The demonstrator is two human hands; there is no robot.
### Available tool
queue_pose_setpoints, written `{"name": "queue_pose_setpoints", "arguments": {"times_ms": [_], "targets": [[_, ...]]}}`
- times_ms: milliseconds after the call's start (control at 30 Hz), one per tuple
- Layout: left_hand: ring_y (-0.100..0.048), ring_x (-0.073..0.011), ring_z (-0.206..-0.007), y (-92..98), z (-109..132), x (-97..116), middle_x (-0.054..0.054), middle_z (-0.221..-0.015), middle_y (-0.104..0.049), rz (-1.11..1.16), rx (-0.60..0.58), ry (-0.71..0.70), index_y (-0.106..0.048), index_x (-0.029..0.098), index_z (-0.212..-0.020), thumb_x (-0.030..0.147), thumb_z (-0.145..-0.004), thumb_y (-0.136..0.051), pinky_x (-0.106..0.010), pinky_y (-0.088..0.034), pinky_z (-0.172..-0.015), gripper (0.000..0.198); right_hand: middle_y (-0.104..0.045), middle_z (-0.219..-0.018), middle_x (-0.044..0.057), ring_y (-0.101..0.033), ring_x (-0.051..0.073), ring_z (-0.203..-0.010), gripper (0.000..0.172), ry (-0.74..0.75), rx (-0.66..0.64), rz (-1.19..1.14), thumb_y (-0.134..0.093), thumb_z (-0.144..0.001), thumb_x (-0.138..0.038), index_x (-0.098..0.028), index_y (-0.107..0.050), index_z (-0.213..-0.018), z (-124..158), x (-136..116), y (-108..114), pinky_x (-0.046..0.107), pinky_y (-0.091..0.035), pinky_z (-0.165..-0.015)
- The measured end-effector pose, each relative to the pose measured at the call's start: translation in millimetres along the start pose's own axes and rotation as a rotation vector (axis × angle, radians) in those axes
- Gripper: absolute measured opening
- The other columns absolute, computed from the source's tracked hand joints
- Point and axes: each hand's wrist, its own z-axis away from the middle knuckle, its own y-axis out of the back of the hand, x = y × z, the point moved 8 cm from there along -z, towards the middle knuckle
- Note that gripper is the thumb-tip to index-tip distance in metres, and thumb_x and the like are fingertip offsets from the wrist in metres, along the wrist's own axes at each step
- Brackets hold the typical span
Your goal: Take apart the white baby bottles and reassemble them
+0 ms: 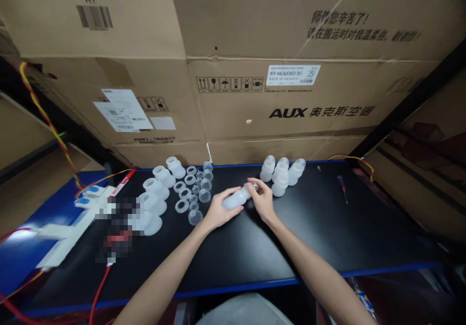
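Between my two hands a translucent baby bottle (pixel 235 199) lies tilted, its capped end up to the right. My left hand (pixel 218 209) is wrapped round the bottle's body. The fingers of my right hand (pixel 261 200) are closed on the clear cap (pixel 252 187) at its top. Just beyond my right hand stand several capped baby bottles (pixel 279 183) in a cluster. To the left of my left hand are rows of clear dome caps (pixel 205 195), small nipples (pixel 193 199) and collar rings (pixel 182 205). Farther left stands a row of open bottle bodies (pixel 156 186).
Large cardboard boxes (pixel 233 102) form a wall behind the black table (pixel 327 237). A screwdriver (pixel 341 184) lies on the right. On the left are a white power strip (pixel 69 233) with cables, a red marker (pixel 124 182) and a blurred patch.
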Motion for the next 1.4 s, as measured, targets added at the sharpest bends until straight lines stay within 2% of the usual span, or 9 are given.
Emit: {"name": "queue_pose_setpoints", "arguments": {"times_ms": [100,233,467,600,833,967,1100,1267,1400], "targets": [[-0.076,-0.0306,-0.11,3.0,-1,-8,-0.015,-0.126,-0.079,0.211,-0.009,0.134,-0.079,0.016,-0.128,0.036,-0.07,-0.094,-0.04,-0.061,-0.096,0.064,-0.079,-0.105,0.011,-0.074,0.026,-0.093,0.046,0.029,-0.112,0.025,-0.076,-0.093,-0.061,-0.019,-0.074,-0.113,1,-13,-3,0.04,-0.06,-0.086],[-0.072,-0.0212,-0.069,-12.4,4,-29,-0.012,-0.093,-0.081,0.578,-0.194,0.377,-0.077,0.012,-0.133,0.033,-0.065,-0.093,-0.027,-0.056,-0.06,0.073,-0.079,-0.118,0.011,-0.075,0.027,-0.106,0.04,0.114,-0.327,0.083,-0.069,-0.1,-0.058,-0.023,-0.074,-0.118,8,-32,-7,0.04,-0.062,-0.094],[-0.068,-0.0188,-0.058,-27.4,8,-34,-0.013,-0.079,-0.072,0.804,-0.332,0.472,-0.081,0.005,-0.11,0.036,-0.064,-0.09,-0.024,-0.053,-0.047,0.057,-0.076,-0.127,0.011,-0.072,0.027,-0.117,0.025,0.256,-0.588,0.078,-0.067,-0.107,-0.043,-0.027,-0.079,-0.121,19,-66,-9,0.043,-0.058,-0.1],[-0.07,-0.0217,-0.058,-38.3,15,-35,-0.016,-0.087,-0.073,0.946,-0.422,0.542,-0.08,0.004,-0.104,0.036,-0.06,-0.089,-0.025,-0.053,-0.043,0.055,-0.076,-0.126,0.012,-0.071,0.028,-0.121,0.027,0.278,-0.658,0.069,-0.063,-0.109,-0.043,-0.027,-0.081,-0.121,28,-83,-13,0.046,-0.056,-0.105],[-0.065,-0.0178,-0.055,-18.9,5,-7,-0.011,-0.073,-0.073,0.633,-0.353,0.307,-0.079,0.005,-0.121,0.046,-0.073,-0.09,-0.023,-0.048,-0.048,0.064,-0.073,-0.126,0.013,-0.071,0.027,-0.111,0.034,0.275,-0.557,0.13,-0.064,-0.107,-0.044,-0.025,-0.074,-0.134,25,-71,-7,0.041,-0.059,-0.093],[-0.078,-0.0299,-0.09,-12.1,5,1,-0.014,-0.106,-0.082,0.32,-0.201,0.149,-0.08,0.013,-0.128,0.043,-0.072,-0.094,-0.039,-0.063,-0.08,0.066,-0.074,-0.126,0.011,-0.073,0.025,-0.108,0.037,0.195,-0.387,0.151,-0.072,-0.102,-0.044,-0.024,-0.07,-0.132,18,-52,-6,0.04,-0.058,-0.095],[-0.076,-0.0382,-0.115,-9.9,8,1,-0.015,-0.127,-0.079,0.147,-0.042,0.065,-0.081,0.016,-0.129,0.039,-0.073,-0.093,-0.052,-0.06,-0.105,0.062,-0.074,-0.094,0.005,-0.068,0.022,-0.084,0.024,0.195,-0.157,0.377,-0.073,-0.097,-0.045,-0.021,-0.072,-0.099,11,-40,-2,0.035,-0.054,-0.079],[-0.077,-0.0357,-0.109,-11.8,9,-5,-0.015,-0.12,-0.081,0.214,-0.087,0.102,-0.082,0.015,-0.124,0.038,-0.069,-0.095,-0.046,-0.062,-0.098,0.061,-0.068,-0.079,0.002,-0.06,0.018,-0.07,0.021,0.322,-0.159,0.458,-0.068,-0.098,-0.038,-0.022,-0.066,-0.085,16,-45,-5,0.032,-0.047,-0.066],[-0.076,-0.0251,-0.075,-24.4,14,-16,-0.013,-0.095,-0.082,0.538,-0.225,0.266,-0.075,0.012,-0.133,0.031,-0.062,-0.096,-0.03,-0.059,-0.065,0.077,-0.065,-0.078,0.003,-0.06,0.018,-0.069,0.014,0.536,-0.235,0.432,-0.064,-0.097,-0.031,-0.023,-0.067,-0.086,31,-64,-12,0.033,-0.048,-0.064]]}}
